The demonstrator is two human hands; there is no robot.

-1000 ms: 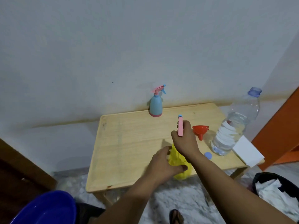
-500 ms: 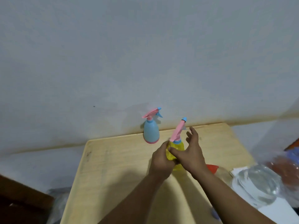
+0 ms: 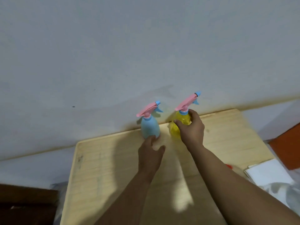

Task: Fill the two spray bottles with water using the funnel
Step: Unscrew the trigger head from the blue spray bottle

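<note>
Two spray bottles stand side by side at the far edge of the wooden table (image 3: 103, 168), near the wall. The blue spray bottle (image 3: 149, 125) has a pink trigger head and stands on the left. The yellow spray bottle (image 3: 179, 125) stands on the right with the same pink head. My right hand (image 3: 192, 129) grips the yellow bottle around its upper body. My left hand (image 3: 150, 154) has relaxed fingers, and its fingertips touch the base of the blue bottle. A sliver of the red funnel (image 3: 229, 166) shows behind my right forearm.
A white paper (image 3: 267, 173) lies at the table's right edge, with blurred clear plastic (image 3: 282, 192) below it. An orange panel (image 3: 287, 148) stands at the right. Dark wooden furniture (image 3: 24, 207) sits at the lower left. The grey wall runs just behind the bottles.
The yellow bottle has been carried from the table's front edge to the back, beside the blue bottle. My left hand left the yellow bottle and now touches the blue one. The view tilted up.
</note>
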